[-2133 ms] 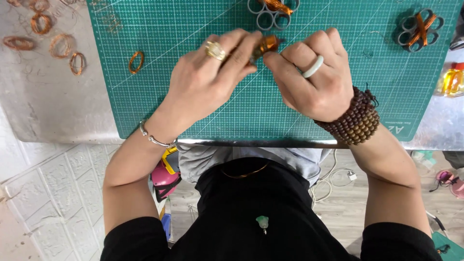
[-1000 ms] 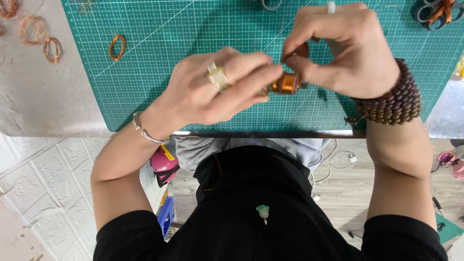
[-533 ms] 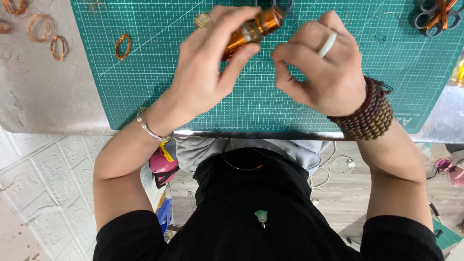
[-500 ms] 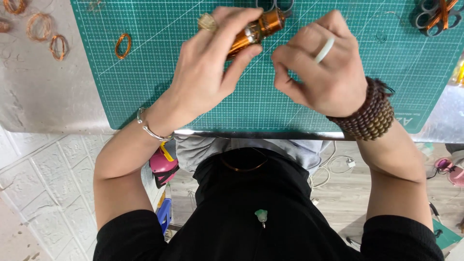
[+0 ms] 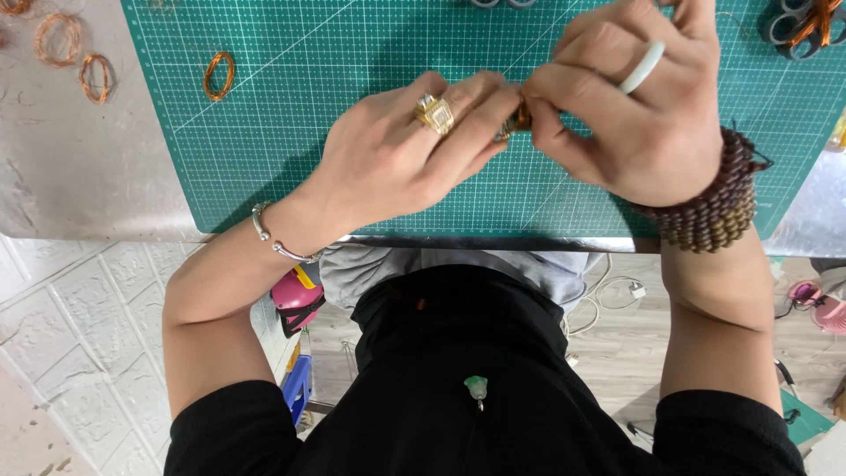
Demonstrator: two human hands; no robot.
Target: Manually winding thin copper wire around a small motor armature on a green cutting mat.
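Small copper-coloured wire piece (image 5: 522,116) pinched between both grips, mostly hidden by fingers, just above green cutting mat (image 5: 352,132). Left hand (image 5: 397,154) closed on its near-left side, right hand (image 5: 630,115) clamped on its right end. Looked mid-way: piece not yet released, shape unclear. Well left of grip, one finished-looking copper ring (image 5: 219,75) flat on mat; farther left, more copper rings (image 5: 75,57) on bare silver worktop (image 5: 79,176). Far right of grip, orange-handled scissors (image 5: 806,22) at mat corner. Several rings seemingly done, current one unfinished.
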